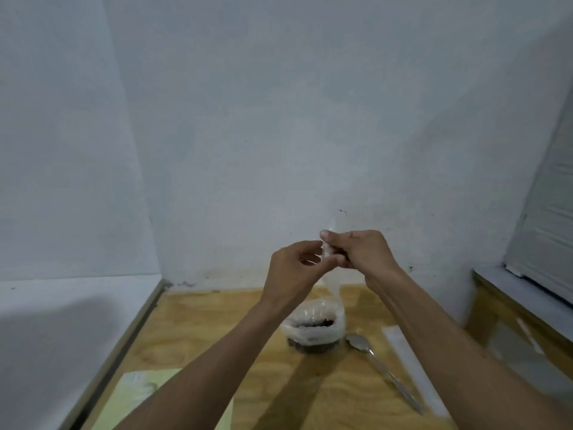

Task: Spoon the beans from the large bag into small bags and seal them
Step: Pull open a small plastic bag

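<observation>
My left hand [294, 271] and my right hand [362, 249] are raised together above the table, both pinching a small clear plastic bag [331, 283] near its top. The rest of the bag hangs down between my wrists, and its contents cannot be made out. Below it the large clear bag [313, 325] stands open on the wooden table [201, 336], with dark beans in its bottom. A metal spoon [381, 366] lies on the table just right of the large bag, bowl toward the bag.
A strip of clear plastic bags [412, 370] lies right of the spoon. A pale green sheet [136, 398] lies at the front left. The table meets a grey wall behind, a white surface at left and a ledge [524, 293] at right.
</observation>
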A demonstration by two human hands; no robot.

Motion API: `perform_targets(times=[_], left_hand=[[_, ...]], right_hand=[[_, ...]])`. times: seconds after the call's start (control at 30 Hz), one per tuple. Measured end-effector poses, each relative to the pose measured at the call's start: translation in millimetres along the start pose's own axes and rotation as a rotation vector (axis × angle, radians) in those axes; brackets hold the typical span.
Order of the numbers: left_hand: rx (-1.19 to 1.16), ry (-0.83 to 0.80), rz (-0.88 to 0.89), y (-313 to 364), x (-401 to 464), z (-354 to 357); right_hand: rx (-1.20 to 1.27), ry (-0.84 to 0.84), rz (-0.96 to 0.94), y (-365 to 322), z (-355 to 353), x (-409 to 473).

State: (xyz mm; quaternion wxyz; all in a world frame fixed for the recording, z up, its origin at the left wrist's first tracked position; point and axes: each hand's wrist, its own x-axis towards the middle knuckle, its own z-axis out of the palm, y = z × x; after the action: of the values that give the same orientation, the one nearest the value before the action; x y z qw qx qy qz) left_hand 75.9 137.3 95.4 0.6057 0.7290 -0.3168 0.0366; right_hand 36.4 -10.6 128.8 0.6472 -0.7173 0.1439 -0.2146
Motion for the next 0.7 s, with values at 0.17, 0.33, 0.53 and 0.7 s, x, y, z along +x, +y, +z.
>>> perform_targets(times=[0.17, 0.33, 0.53, 0.7], left_hand=[[-0.135, -0.022, -0.117, -9.1, -0.4, -35.0], [-0.304, -0.015, -0.260, -21.3, 2.1, -60.3], [-0.101, 0.070, -0.260, -31.3, 2.8, -64.3], [-0.019, 0.297, -0.297, -33.6, 4.5, -63.4]], right_hand=[[0.064, -0.108, -0.008, 11.0, 30.3, 1.7], [0.109, -0.219, 0.025, 18.2, 45.6, 4.7], [-0.037, -0.315, -0.002, 22.7, 53.8, 7.5], [-0.099, -0.344, 0.012, 28.5, 58.7, 7.2]])
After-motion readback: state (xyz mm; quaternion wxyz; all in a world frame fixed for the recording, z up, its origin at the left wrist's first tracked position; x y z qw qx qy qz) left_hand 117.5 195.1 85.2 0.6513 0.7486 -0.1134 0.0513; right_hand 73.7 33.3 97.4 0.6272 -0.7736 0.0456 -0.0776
